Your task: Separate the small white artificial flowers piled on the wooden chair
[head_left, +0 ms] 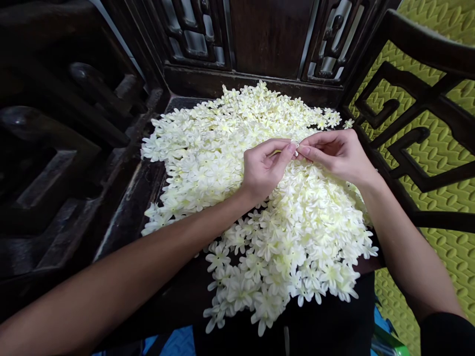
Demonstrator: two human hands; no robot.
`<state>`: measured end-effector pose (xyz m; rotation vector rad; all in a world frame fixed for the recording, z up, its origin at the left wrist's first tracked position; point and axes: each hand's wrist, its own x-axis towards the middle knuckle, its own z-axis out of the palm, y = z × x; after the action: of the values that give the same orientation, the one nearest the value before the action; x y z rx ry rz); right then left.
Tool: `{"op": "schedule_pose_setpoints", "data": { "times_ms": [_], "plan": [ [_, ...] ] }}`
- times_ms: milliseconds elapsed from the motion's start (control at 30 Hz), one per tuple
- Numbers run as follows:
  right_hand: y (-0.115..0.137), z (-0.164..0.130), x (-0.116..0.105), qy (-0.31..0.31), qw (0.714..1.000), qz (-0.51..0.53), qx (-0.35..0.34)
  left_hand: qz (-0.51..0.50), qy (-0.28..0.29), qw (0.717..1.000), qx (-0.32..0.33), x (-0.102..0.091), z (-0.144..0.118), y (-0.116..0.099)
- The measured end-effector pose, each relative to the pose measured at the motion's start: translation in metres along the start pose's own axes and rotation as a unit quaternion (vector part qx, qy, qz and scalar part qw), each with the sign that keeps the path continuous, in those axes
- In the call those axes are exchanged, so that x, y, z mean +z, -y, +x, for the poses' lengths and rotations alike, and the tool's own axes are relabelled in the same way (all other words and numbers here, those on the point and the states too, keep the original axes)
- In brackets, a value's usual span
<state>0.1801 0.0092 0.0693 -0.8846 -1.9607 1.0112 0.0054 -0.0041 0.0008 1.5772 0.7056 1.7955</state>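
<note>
Left hand (263, 168) and right hand (336, 153) pinch one small cream fabric flower (296, 145) between fingertips above the heaped cream fabric flowers (282, 232) on the dark wooden chair seat (129, 217).

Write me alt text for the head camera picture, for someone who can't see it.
Two bare hands meet over a big pile of cream-white fabric flowers on a dark carved wooden chair; the left hand and right hand pinch one small flower piece between their fingertips. A green patterned mat shows behind the chair's right armrest.

We pinch one small white flower (296, 145) between both hands' fingertips, just above cream flower heap (260, 207) on chair seat (129, 217).
</note>
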Motion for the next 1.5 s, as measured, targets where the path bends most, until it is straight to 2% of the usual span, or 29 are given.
{"op": "schedule_pose_setpoints", "data": {
  "times_ms": [333, 633, 833, 1000, 1167, 1300, 1400, 1500],
  "plan": [
    [-0.002, 0.0, 0.001, -0.011, 1.0, -0.005, 0.001, 0.014, -0.006, 1.0, -0.016, 0.0, -0.001, -0.001],
    [-0.002, 0.0, 0.001, -0.009, 1.0, -0.006, 0.0, 0.019, -0.005, 1.0, 0.001, 0.0, 0.0, -0.001],
    [-0.001, 0.0, 0.001, -0.006, 1.0, 0.007, 0.0, 0.008, 0.005, 0.999, -0.03, 0.001, -0.001, 0.0],
    [0.0, 0.0, 0.004, -0.014, 1.0, 0.024, -0.001, 0.029, 0.011, 0.999, -0.031, 0.001, -0.003, 0.002],
    [0.001, 0.001, 0.002, -0.031, 0.999, 0.034, -0.013, -0.01, -0.018, 0.997, -0.07, 0.0, -0.003, 0.01],
    [-0.001, 0.004, -0.009, -0.076, 0.991, 0.108, -0.036, -0.021, -0.06, 0.992, -0.106, -0.002, 0.001, 0.018],
    [-0.003, 0.005, -0.015, -0.11, 0.984, 0.126, -0.062, -0.017, -0.055, 0.994, -0.089, -0.002, 0.001, 0.016],
    [-0.002, 0.004, -0.009, -0.078, 0.991, 0.086, -0.059, 0.011, -0.034, 0.998, -0.058, 0.0, -0.001, 0.009]
  ]
}}
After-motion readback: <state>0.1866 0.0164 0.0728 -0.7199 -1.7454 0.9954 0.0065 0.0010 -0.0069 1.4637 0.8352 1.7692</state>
